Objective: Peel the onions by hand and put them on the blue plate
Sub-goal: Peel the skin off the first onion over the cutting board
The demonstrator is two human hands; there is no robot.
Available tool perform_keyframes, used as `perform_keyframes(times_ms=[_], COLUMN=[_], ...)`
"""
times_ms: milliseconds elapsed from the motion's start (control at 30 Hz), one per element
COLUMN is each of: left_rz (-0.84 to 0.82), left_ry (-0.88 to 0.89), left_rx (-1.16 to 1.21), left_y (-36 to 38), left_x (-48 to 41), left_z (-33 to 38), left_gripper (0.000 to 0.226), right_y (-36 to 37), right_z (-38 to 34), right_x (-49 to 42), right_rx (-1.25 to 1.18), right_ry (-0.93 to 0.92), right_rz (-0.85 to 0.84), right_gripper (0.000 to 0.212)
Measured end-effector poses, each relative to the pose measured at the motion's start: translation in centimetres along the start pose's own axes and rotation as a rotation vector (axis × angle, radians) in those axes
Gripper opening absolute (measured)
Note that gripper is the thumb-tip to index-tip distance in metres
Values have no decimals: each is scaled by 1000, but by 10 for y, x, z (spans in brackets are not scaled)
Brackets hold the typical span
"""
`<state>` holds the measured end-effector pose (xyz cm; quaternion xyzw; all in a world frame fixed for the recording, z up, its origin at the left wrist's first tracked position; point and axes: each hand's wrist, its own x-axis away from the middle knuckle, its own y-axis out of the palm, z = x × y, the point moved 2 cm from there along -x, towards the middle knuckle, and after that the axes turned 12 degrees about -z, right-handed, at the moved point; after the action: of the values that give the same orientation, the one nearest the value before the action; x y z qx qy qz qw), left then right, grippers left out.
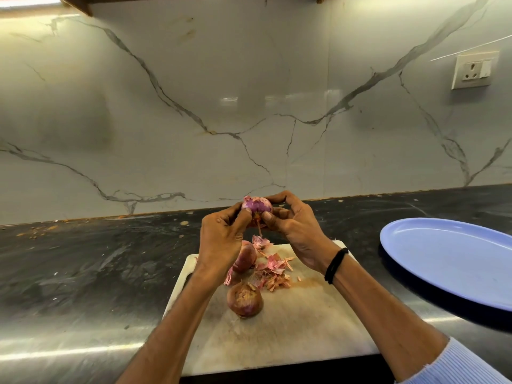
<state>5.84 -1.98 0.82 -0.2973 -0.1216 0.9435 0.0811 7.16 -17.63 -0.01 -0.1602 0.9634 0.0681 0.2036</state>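
A partly peeled purple onion [256, 205] is held up above the white cutting board [304, 322]. My left hand [221, 236] grips its left side, thumb at the root end. My right hand [293, 225] holds its right side, with fingers curled over the top and the thumb pinching at the root. Two unpeeled red onions lie on the board: one [245, 257] partly behind my left wrist, one [245, 299] nearer me. Loose pink skins [273, 270] are scattered beside them. The blue plate [448, 259] sits at the right with nothing on it.
The board lies on a dark stone counter [97, 259] strewn with small skin crumbs near the back edge. A marble wall stands behind, with a power socket [472, 70] at the upper right. The counter's front edge runs just below the board.
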Motion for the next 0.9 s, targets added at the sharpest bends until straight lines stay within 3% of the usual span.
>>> perform_keyframes(times_ms=[300, 500, 900], left_rz=[69, 42, 15], left_ry=[30, 0, 31], left_rx=[-56, 19, -39], left_y=[-4, 0, -3], left_x=[1, 2, 2], left_z=[0, 4, 5], left_gripper=[27, 21, 31], right_y=[-2, -2, -2], right_z=[-1, 2, 3], right_x=[-1, -1, 0], right_rx=[-76, -25, -46], right_ry=[-8, -13, -8], right_rz=[-8, -17, -28], right_gripper=[26, 30, 27])
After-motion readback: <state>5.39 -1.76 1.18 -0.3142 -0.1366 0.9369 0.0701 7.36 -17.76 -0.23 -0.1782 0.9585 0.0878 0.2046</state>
